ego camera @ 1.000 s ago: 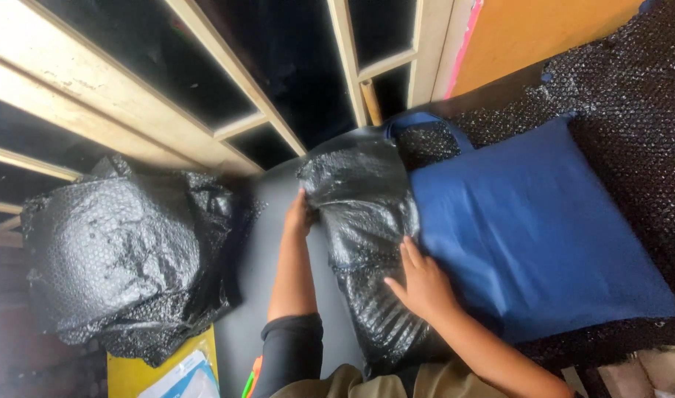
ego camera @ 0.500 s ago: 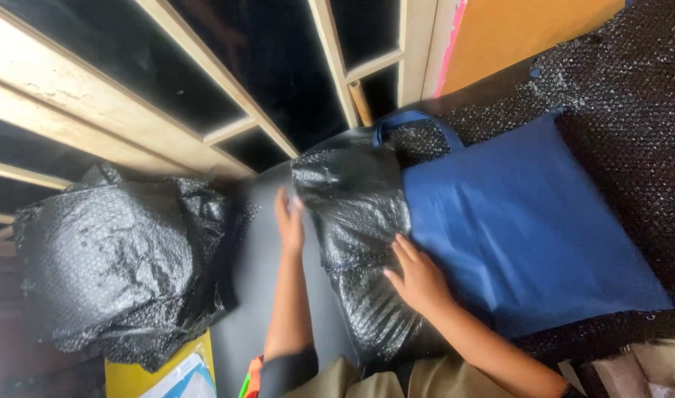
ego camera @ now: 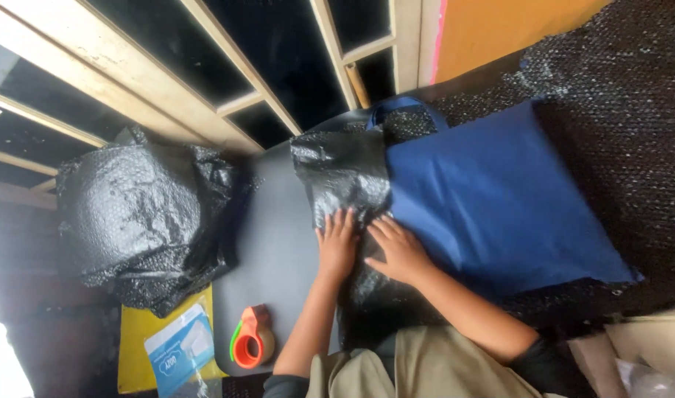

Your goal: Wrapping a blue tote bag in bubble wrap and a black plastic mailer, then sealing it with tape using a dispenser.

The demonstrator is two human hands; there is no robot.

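A flat blue fabric bag (ego camera: 499, 199) with a loop handle lies on a dark grey table (ego camera: 278, 243), its left part covered by a sheet of black bubble wrap (ego camera: 341, 173). My left hand (ego camera: 337, 243) lies flat on the wrap's left edge, fingers spread. My right hand (ego camera: 398, 250) presses flat right beside it, on the wrap at the bag's edge. Neither hand grips anything.
A bulky bundle of black bubble wrap (ego camera: 142, 217) sits at the table's left. An orange tape dispenser (ego camera: 250, 340) and a yellow packet with a blue-white label (ego camera: 171, 346) lie near the front. Wooden frame bars (ego camera: 227, 74) run behind. More black bubble wrap (ego camera: 632, 125) lies right.
My left hand has drawn back from the wrap's far edge toward me and now lies beside my right hand. The view has tilted down, showing the tape dispenser.
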